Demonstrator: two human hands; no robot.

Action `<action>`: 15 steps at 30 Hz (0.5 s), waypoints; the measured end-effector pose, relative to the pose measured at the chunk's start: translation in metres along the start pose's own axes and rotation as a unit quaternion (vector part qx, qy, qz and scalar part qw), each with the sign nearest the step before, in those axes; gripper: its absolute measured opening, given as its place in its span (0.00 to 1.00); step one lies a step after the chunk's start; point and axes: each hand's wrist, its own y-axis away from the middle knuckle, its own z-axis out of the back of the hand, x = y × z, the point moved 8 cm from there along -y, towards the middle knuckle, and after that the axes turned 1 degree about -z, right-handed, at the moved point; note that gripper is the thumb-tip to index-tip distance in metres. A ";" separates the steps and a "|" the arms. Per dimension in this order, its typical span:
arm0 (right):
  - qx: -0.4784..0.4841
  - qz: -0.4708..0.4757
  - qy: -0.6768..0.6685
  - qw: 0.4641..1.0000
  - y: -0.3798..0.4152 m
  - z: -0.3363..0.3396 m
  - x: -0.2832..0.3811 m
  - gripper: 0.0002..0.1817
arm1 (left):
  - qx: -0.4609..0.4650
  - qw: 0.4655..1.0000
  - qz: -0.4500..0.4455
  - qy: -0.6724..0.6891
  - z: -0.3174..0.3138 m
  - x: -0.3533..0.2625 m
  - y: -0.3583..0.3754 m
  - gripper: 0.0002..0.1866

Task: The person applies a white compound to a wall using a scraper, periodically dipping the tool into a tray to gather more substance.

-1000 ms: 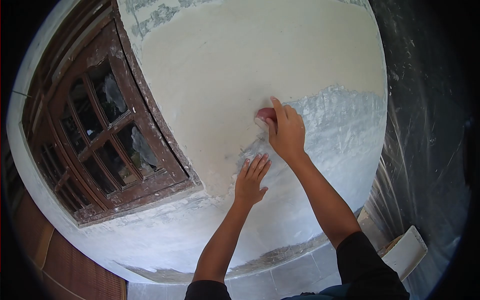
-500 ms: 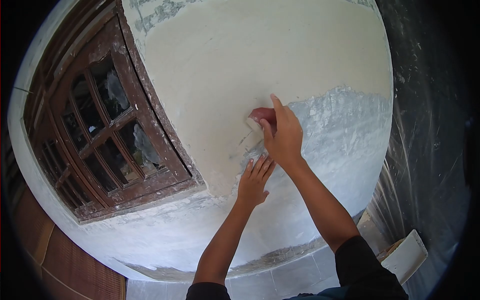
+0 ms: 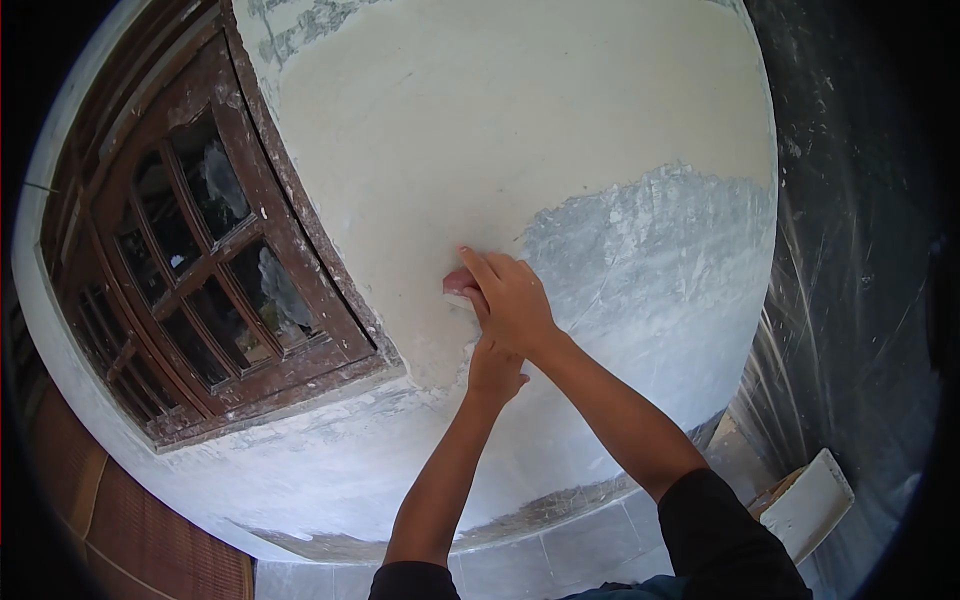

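Note:
My right hand (image 3: 515,302) is closed around a red scraper (image 3: 460,281) whose pale, putty-coated edge lies against the wall. Cream filler (image 3: 420,150) covers the wall around and above it, while bare grey-white plaster (image 3: 650,260) shows to the right. Just below, my left hand (image 3: 495,372) rests by the wall, its thumb stuck out to the side. The right hand hides most of the left fingers, and the scraper's grip is mostly covered by my right fingers.
A brown wooden window (image 3: 220,260) with glass panes is set in the wall at left. Plastic sheeting (image 3: 850,250) hangs at right, near a white tray-like container (image 3: 808,508) low down. Woven brown matting (image 3: 165,520) shows at lower left, grey floor tiles (image 3: 590,545) below.
My right hand has moved the scraper down and left across the wall and now overlaps my left hand. Filler covers more of the grey patch's left side. The left hand has barely shifted.

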 end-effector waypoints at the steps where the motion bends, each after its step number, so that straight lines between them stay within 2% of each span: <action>1: -0.002 0.000 -0.001 1.000 -0.002 0.007 -0.004 0.30 | 0.001 1.000 0.000 -0.002 0.009 -0.003 0.000 0.53; 3: -0.141 -0.150 0.071 0.976 -0.003 0.059 -0.047 0.29 | -0.003 0.996 -0.001 -0.091 0.038 -0.014 -0.002 0.51; 5: -0.215 -0.162 0.133 0.954 0.001 0.090 -0.056 0.29 | -0.017 0.996 -0.002 -0.091 0.038 -0.013 -0.001 0.52; 6: -0.222 -0.144 0.096 0.960 0.001 0.087 -0.052 0.29 | -0.031 0.995 -0.005 -0.092 0.038 -0.015 -0.001 0.52; 7: -0.174 -0.133 0.058 0.974 -0.004 0.073 -0.038 0.29 | -0.032 0.995 -0.005 -0.092 0.029 -0.011 -0.002 0.52; 9: -0.074 -0.070 0.006 0.995 -0.004 0.029 0.005 0.32 | -0.048 0.998 0.008 0.035 0.002 0.003 -0.001 0.56; 10: -0.046 -0.036 -0.018 0.998 -0.002 0.006 0.020 0.32 | -0.049 0.998 0.008 0.036 -0.008 0.003 -0.003 0.56; 12: -0.041 -0.036 -0.013 0.998 -0.002 -0.014 0.014 0.31 | -0.187 0.972 0.000 -0.140 0.004 -0.003 -0.002 0.56; 13: -0.037 -0.039 -0.008 0.999 -0.003 -0.019 0.012 0.31 | -0.187 0.972 0.000 -0.142 0.011 -0.004 -0.001 0.56; 14: -0.049 -0.117 0.006 0.992 -0.007 0.001 -0.003 0.30 | -0.077 0.991 0.000 -0.110 0.009 -0.004 -0.003 0.55; 15: -0.111 -0.151 0.029 0.982 -0.009 0.027 -0.019 0.29 | 0.032 0.996 0.003 -0.078 0.007 -0.004 -0.002 0.54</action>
